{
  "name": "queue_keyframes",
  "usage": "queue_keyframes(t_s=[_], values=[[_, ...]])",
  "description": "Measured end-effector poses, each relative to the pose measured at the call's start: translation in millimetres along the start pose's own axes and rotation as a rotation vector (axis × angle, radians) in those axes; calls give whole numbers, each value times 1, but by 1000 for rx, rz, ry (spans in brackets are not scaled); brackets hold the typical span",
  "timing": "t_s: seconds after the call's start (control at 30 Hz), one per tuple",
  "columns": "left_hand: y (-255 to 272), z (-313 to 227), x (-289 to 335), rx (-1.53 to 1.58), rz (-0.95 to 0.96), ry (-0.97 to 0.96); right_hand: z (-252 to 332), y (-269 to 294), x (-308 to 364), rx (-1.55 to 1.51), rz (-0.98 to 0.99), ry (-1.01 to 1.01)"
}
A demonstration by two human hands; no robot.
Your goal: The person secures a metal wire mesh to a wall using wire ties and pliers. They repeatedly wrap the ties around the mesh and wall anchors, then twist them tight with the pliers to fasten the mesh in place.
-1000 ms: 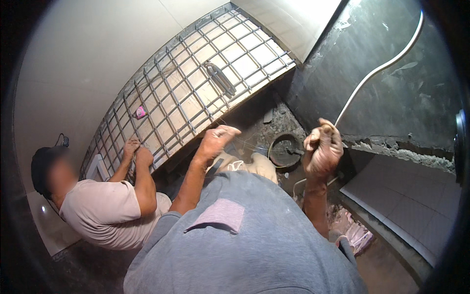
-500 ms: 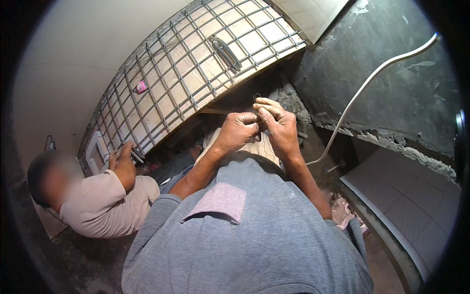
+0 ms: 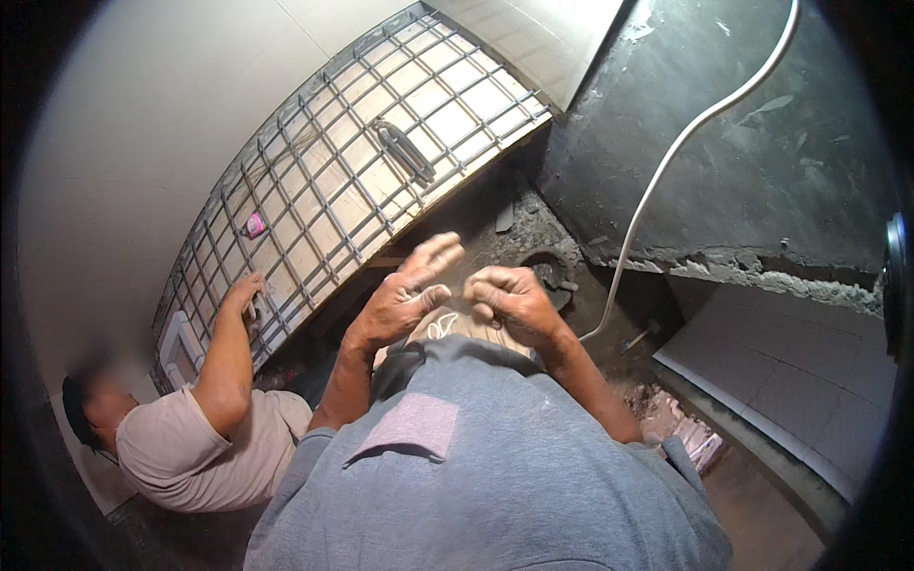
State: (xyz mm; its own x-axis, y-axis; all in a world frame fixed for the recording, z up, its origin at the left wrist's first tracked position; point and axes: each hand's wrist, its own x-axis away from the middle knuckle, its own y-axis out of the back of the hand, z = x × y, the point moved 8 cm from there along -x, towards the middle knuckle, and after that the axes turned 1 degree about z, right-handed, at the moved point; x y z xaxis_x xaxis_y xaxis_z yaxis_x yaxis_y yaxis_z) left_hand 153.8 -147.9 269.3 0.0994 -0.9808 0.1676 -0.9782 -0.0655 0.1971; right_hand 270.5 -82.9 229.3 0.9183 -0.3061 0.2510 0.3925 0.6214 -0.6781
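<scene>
My left hand (image 3: 402,297) is raised in front of my waist, its fingers stretched out with nothing seen in them. Close to its right, a small gap away, my right hand (image 3: 514,303) has its fingers curled in; anything inside them is too small or hidden to make out. Below both hands, a white drawstring (image 3: 442,326) hangs at my waist. Beyond them lies a steel rebar grid (image 3: 328,209) over pale boards. A dark long-handled tool like pincers (image 3: 406,152) rests on the grid.
At the left, a co-worker (image 3: 195,447) reaches a hand (image 3: 248,290) onto the grid's near end. A small pink object (image 3: 254,225) lies on the grid. A white hose (image 3: 657,176) runs down the right beside a dark wall (image 3: 733,162). Broken concrete (image 3: 533,228) lies below.
My hands were together with a thin bent wire showing above the fingers; now they are apart and lower, and no wire shows. The co-worker's arm has reached farther over the grid.
</scene>
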Motion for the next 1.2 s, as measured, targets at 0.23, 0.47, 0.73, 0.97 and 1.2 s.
queue_keyframes(t_s=[0.23, 0.47, 0.73, 0.97, 1.2], values=[[-16, 15, -6, 539, -233, -94, -24, -25, -3, -321, 102, -237], [21, 51, 11, 634, -771, -49, 6, -31, 4, 1247, -329, 413], [33, 42, -2, 1210, -638, -135, 16, -48, 5, 846, 39, 301], [32, -45, -15, 544, -541, -494, 54, -14, -16, 1227, -359, 551], [40, -1, -21, 1038, -466, -486, 85, -31, -4, 783, -108, 719]])
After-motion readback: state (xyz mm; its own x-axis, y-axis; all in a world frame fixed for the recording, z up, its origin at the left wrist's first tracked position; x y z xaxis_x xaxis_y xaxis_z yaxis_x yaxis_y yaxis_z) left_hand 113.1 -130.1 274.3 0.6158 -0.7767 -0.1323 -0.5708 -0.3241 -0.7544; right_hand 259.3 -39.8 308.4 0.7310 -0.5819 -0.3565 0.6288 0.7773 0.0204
